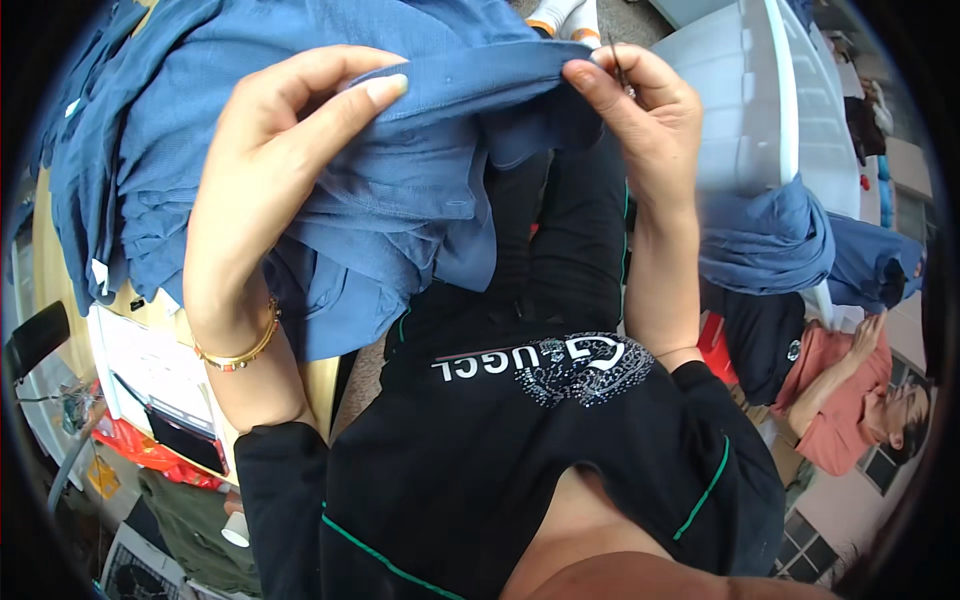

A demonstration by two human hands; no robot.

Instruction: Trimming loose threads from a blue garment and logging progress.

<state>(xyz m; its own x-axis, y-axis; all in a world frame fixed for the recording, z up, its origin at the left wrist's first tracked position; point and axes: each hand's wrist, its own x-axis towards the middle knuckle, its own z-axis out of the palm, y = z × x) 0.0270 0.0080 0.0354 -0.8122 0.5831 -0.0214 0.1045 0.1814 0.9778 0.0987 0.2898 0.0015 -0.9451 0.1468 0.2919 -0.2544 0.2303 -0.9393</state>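
A blue cloth garment [470,85] is stretched between my two hands, its folded edge running almost level. My left hand [265,140] grips that edge, the thumb lying on top and the fingers behind the cloth. At the other end, my right hand [650,110] pinches the tip of the strip between thumb and fingers. A thin dark metal tool [617,68] shows among the right fingers; its kind cannot be made out. The rest of the cloth hangs in folds over my lap and the table edge. A gold bracelet circles my left wrist.
More blue garments [160,130] are heaped on the wooden table at left, beside white papers [135,360] and a dark phone [185,440]. A pale plastic bin [740,110] stands at right, with blue cloth [770,240] over its side. A person in a red shirt [840,400] is beyond.
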